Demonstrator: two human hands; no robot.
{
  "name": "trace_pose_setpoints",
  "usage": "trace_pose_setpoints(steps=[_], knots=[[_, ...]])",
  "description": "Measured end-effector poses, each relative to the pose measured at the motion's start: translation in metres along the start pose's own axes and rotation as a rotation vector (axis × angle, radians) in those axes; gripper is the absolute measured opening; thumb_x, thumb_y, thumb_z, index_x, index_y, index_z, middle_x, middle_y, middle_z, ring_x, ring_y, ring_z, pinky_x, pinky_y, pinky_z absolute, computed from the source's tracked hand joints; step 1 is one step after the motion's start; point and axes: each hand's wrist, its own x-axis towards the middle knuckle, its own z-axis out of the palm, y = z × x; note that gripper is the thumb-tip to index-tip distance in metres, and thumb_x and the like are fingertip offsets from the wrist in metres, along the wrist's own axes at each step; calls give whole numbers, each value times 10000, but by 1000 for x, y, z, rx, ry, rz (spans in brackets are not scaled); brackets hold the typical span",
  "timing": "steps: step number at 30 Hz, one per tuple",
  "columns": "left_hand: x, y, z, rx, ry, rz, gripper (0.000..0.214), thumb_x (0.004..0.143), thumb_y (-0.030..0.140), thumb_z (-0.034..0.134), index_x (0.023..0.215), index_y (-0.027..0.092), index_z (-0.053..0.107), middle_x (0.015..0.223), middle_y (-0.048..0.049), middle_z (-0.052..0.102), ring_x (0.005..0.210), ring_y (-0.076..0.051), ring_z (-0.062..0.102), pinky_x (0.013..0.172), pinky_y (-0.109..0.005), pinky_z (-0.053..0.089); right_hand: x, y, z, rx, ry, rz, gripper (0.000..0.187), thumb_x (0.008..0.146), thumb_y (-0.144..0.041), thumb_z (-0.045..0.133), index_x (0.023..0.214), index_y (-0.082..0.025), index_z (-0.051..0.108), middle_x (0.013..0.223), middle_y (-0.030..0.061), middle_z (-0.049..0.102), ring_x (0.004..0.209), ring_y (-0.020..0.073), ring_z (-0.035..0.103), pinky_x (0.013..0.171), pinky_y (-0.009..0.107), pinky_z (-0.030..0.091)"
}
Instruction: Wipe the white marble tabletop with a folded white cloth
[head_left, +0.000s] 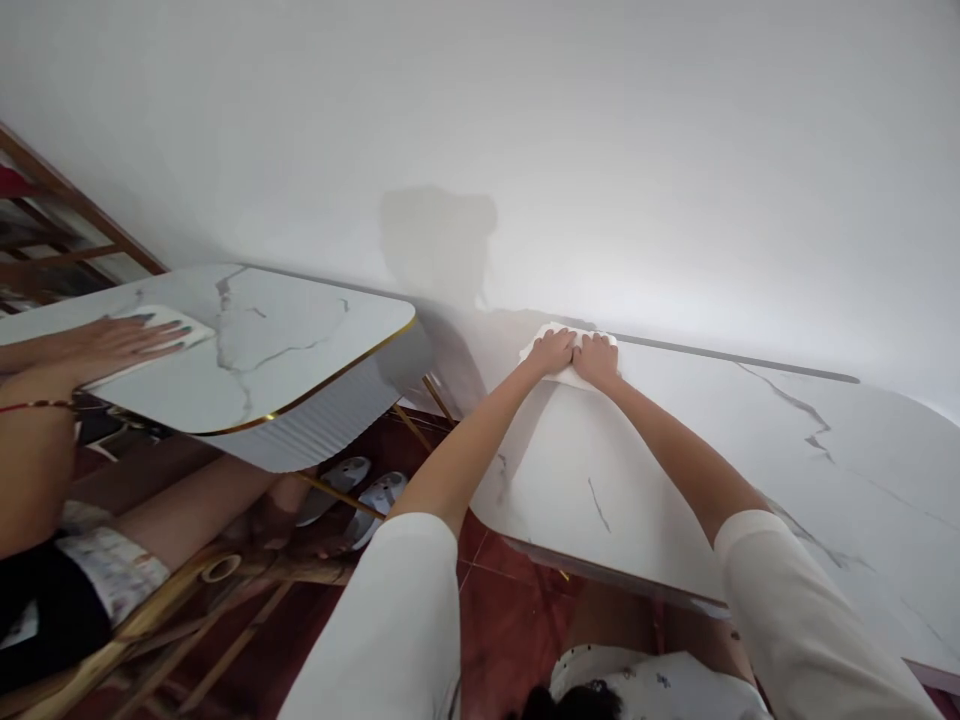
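Both of my arms reach forward over a white marble-patterned table [555, 470]. A folded white cloth [564, 376] lies at its far left corner, close to the wall. My left hand [553, 351] presses on the cloth with its fingers curled. Right beside it, my right hand [596, 358] grips the same cloth, also with bent fingers. The two hands nearly touch, thumbs inward. Part of the cloth is hidden beneath them.
A second marble-patterned table [300, 340] with a gold edge stands on the left. There a co-worker's hand [127, 340] rests flat on another white cloth [196, 330]. A bamboo seat [292, 568], sandals [379, 500] and a wooden rack [67, 200] are nearby. A white wall [637, 150] rises behind both tables.
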Motion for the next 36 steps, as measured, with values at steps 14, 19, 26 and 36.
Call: trace_pose_setpoints(steps=[14,19,26,36], knots=[[41,-22,8,-39,-13,215,544,979,229,238,1482,118,412,1595,-94,379,1477,-218,326,1222,-389,258,42,6,21,-67,-20,-38,528,973,-180,279,1401,44,490,1490,267,475,1423,335,381,1131,461,279],[41,-24,12,-32,-7,248,569,978,223,248,1498,29,373,1597,-145,358,1487,-225,310,1248,-378,200,34,9,25,-36,45,-92,572,967,-181,257,1476,43,396,1564,235,387,1473,339,298,1165,501,248],[20,-34,14,-42,8,266,563,969,198,248,1502,77,383,1607,-114,347,1498,-211,290,1256,-415,191,17,-1,26,-20,21,-147,585,956,-162,249,1490,49,360,1576,232,366,1473,328,298,1180,496,247],[-37,-46,10,-53,10,241,576,979,246,243,1525,112,370,1617,-89,329,1507,-222,271,1258,-433,190,-35,-32,30,24,25,-163,576,979,-190,246,1498,34,355,1575,225,369,1484,322,286,1193,495,228]])
